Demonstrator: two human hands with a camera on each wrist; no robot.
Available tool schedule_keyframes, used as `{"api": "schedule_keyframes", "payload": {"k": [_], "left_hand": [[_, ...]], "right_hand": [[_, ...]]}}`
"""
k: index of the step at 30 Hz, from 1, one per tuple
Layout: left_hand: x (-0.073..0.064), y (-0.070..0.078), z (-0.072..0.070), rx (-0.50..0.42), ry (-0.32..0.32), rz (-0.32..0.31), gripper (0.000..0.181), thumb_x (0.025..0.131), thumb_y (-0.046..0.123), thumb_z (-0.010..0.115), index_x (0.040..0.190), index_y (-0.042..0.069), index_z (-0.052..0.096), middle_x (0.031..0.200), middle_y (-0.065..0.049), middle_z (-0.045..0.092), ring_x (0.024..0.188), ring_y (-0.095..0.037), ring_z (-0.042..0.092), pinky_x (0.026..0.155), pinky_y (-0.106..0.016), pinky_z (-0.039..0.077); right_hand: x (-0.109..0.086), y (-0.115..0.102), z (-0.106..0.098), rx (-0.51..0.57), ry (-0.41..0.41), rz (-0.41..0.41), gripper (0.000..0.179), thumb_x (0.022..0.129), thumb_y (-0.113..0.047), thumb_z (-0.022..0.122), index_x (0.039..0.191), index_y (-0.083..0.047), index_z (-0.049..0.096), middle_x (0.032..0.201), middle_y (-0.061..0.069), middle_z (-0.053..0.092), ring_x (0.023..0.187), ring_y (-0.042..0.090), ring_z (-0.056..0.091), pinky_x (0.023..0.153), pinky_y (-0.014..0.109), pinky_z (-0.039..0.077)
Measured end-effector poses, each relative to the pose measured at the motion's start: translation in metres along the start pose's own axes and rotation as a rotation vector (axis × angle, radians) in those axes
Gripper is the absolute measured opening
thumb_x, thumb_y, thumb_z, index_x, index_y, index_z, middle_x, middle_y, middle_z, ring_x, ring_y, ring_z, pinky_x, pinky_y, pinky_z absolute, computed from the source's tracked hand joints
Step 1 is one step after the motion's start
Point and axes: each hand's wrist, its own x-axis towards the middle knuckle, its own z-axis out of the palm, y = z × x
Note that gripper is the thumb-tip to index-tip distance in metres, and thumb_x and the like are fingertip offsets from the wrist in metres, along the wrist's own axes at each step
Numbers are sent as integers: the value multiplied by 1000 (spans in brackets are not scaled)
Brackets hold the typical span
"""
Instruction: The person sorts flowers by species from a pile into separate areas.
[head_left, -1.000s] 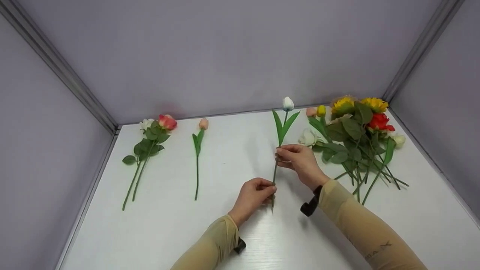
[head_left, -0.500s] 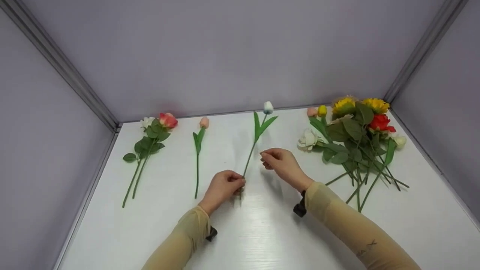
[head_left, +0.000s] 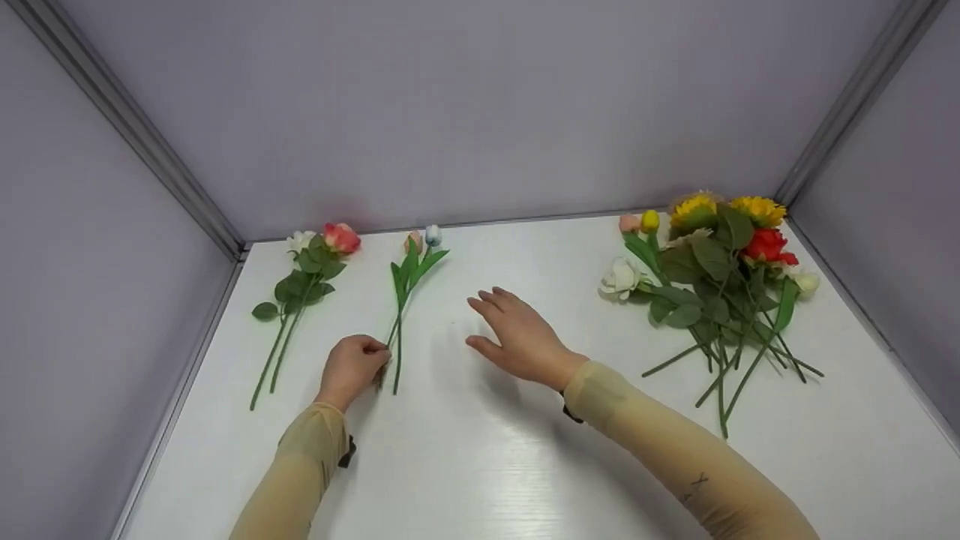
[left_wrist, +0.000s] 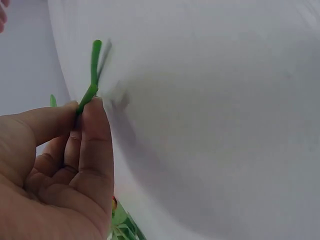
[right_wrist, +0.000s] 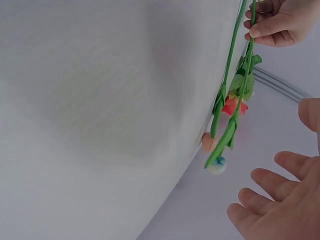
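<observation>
Between thumb and fingers, my left hand [head_left: 354,369] pinches the lower stem of a white tulip [head_left: 433,235] with a bluish base. In the head view that stem crosses over a peach tulip [head_left: 413,241] lying on the white table. The left wrist view shows the stem's green end [left_wrist: 89,95] poking out past the thumb. My right hand [head_left: 521,337] hovers to the right of both tulips, fingers spread and holding nothing. Its fingers [right_wrist: 277,185] also appear spread in the right wrist view, apart from the tulips.
Left of the tulips lie a pink rose [head_left: 342,238] and a white flower [head_left: 301,241]. A heap at the right holds sunflowers [head_left: 757,211], a red flower [head_left: 769,246], a white rose [head_left: 621,278] and a yellow tulip [head_left: 650,220]. Grey walls [head_left: 480,112] enclose the table.
My right hand has let go of the white tulip's stem and spread its fingers. My left hand has carried the tulip leftward to the peach tulip. The right hand has followed to the left.
</observation>
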Motion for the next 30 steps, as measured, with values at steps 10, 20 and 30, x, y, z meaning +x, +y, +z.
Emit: {"api": "schedule_keyframes", "payload": {"k": [10, 20, 30], "left_hand": [[4, -1, 7, 0, 21, -8, 20, 96, 14, 69, 109, 0, 73, 98, -11, 71, 86, -24, 65, 75, -39, 54], [5, 3, 7, 2, 17, -7, 30, 100, 25, 68, 115, -1, 68, 100, -13, 66, 86, -24, 62, 75, -38, 53], [-11, 42, 45, 210, 72, 337, 59, 101, 32, 66, 152, 7, 48, 153, -18, 42, 143, -36, 37, 115, -51, 35]], "right_hand": [[4, -6, 17, -78, -67, -18, 64, 106, -48, 51, 157, -10, 40, 160, 13, 39, 152, 32, 25, 125, 40, 16], [-3, 15, 15, -103, -78, 16, 63, 106, -46, 54, 156, -9, 43, 158, 15, 41, 151, 35, 28, 124, 45, 18], [-21, 83, -9, -15, 133, 180, 37, 104, -29, 62, 132, -5, 67, 129, 15, 66, 123, 36, 57, 103, 52, 46]]}}
